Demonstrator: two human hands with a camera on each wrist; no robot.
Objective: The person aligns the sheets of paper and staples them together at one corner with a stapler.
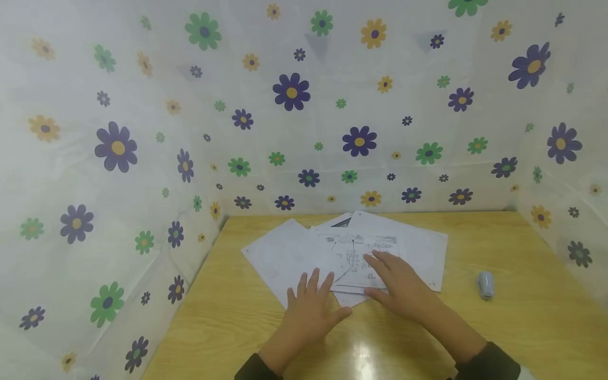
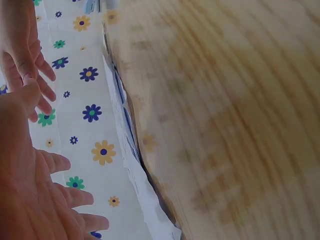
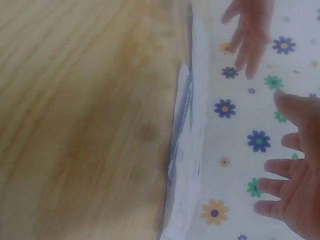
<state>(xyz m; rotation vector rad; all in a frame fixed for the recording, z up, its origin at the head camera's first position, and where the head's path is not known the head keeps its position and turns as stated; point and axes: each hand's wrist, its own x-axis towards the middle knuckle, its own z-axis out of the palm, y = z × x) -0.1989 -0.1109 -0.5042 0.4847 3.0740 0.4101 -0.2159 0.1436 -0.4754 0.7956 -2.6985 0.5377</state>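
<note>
Several loose sheets of paper lie overlapped and fanned out on the table. A sheet with printed diagrams is on top in the middle, with a blank-looking sheet at the left and another pale sheet at the right. My left hand, fingers spread, is held over the near left edge of the papers. Over the printed sheet's right part is my right hand, its fingers extended. Both wrist views show the left hand and right hand raised above the paper pile, holding nothing.
A small grey-blue stapler sits on the wooden table to the right of the papers. White flower-patterned sheeting rises behind the table and along both sides.
</note>
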